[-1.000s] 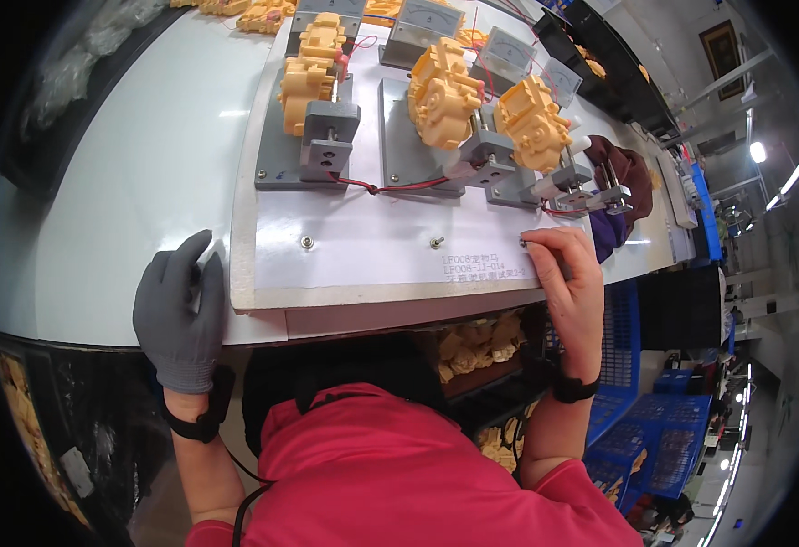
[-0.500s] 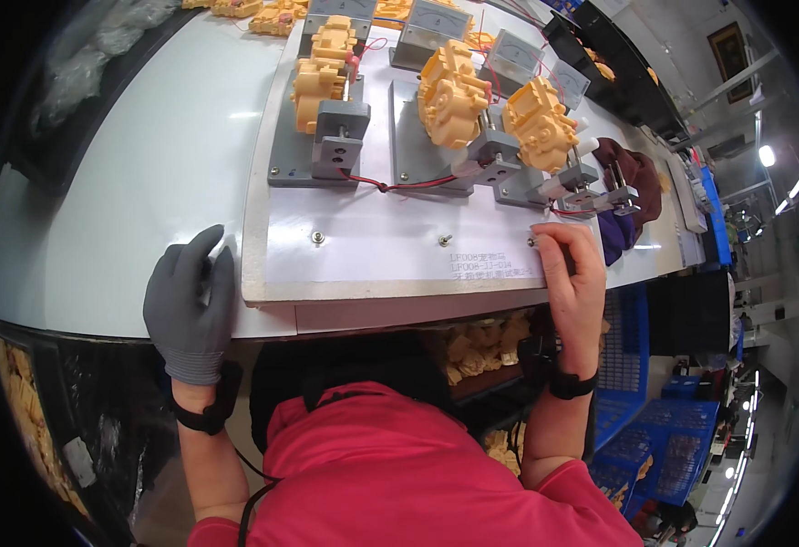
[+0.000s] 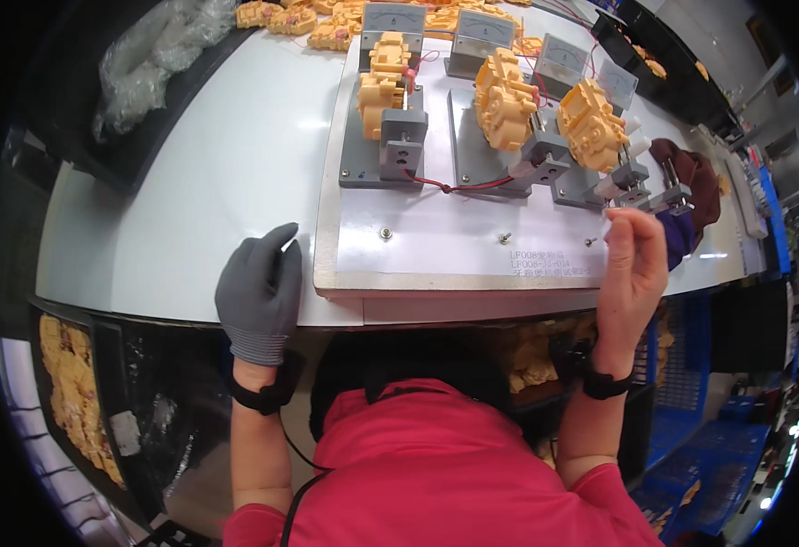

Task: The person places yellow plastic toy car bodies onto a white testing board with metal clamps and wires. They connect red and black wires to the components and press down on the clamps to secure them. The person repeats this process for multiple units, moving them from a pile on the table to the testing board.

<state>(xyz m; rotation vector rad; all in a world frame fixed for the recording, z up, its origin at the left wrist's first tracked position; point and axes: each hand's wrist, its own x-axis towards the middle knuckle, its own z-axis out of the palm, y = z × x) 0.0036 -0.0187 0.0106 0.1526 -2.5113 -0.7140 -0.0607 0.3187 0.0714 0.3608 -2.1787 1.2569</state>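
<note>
My left hand [image 3: 261, 290], in a grey knit glove, rests on the white table beside the test board's left edge. Its thumb and fingers are apart and hold nothing. My bare right hand [image 3: 632, 264] is over the board's right front corner, fingers loosely bent, with nothing visible in them. Its fingertips are just right of a small toggle switch [image 3: 590, 242] and below the right-hand grey clamp [image 3: 634, 175]. Three yellow plastic gearbox housings sit in grey fixtures: a left one [image 3: 383, 96], a middle one [image 3: 506, 105] and a right one [image 3: 592, 128].
Analog meters [image 3: 392, 32] line the board's [image 3: 445, 264] back, joined by red wires. More yellow housings [image 3: 276, 18] lie behind. A black tray with clear plastic bags [image 3: 158, 59] stands at left. Dark cloth [image 3: 691, 182] lies to the right. Bins of yellow parts [image 3: 76, 392] are below.
My right hand has left the right toggle switch and moved slightly right and away from me. The whole view has shifted, so the table appears further right. My left hand stays on the table.
</note>
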